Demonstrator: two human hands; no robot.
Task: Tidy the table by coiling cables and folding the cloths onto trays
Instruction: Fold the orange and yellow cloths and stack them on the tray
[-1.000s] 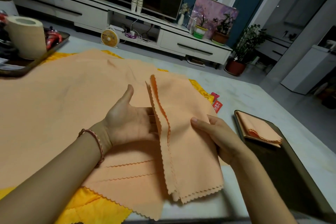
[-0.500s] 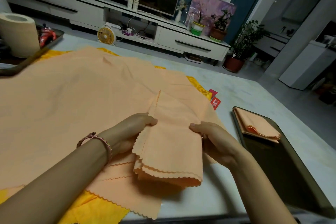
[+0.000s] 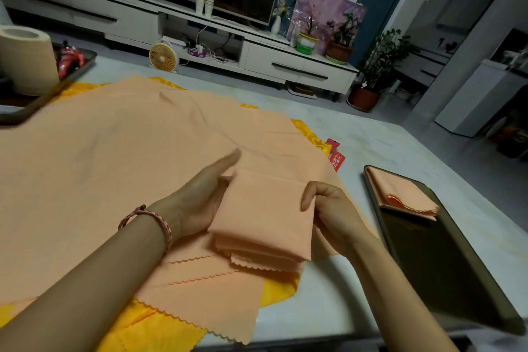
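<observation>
L hand (image 3: 200,197) flat, fingers straight, against folded cloth's (image 3: 263,217) left edge; R hand (image 3: 331,211) pinches right edge, thumb on top; both forearms reach fwd.

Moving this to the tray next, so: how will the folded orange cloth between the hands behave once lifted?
Probably floppy: on the folded cloth, scalloped edges stick out loose at the near end. Likely light: the right hand pinches it with one thumb on top. Its layers may slip apart unless supported underneath.
</observation>
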